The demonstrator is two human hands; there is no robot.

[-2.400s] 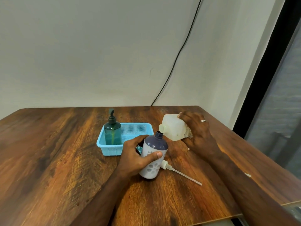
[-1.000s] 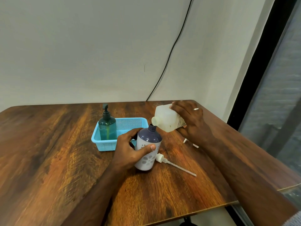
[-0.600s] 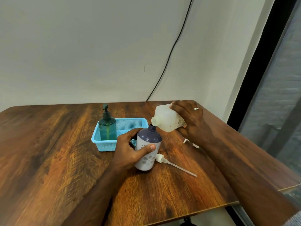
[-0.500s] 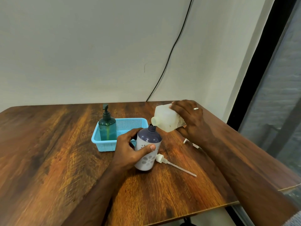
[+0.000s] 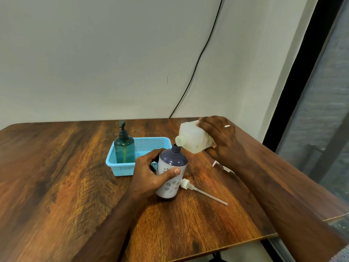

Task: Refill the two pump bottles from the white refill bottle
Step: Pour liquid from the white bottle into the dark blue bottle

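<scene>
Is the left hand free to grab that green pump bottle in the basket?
Probably not yet: the left hand grips the purple bottle being filled. The green pump bottle itself stands unobstructed nearby.

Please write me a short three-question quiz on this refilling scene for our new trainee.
1. True or false: the green pump bottle stands inside the blue basket.
2. Which hand tilts the white refill bottle?
3. Where does the removed pump lie? A in the basket; B on the table; C in the purple bottle.

Key: 1 true. 2 the right hand; the left hand grips the purple bottle. 3 B.
</scene>
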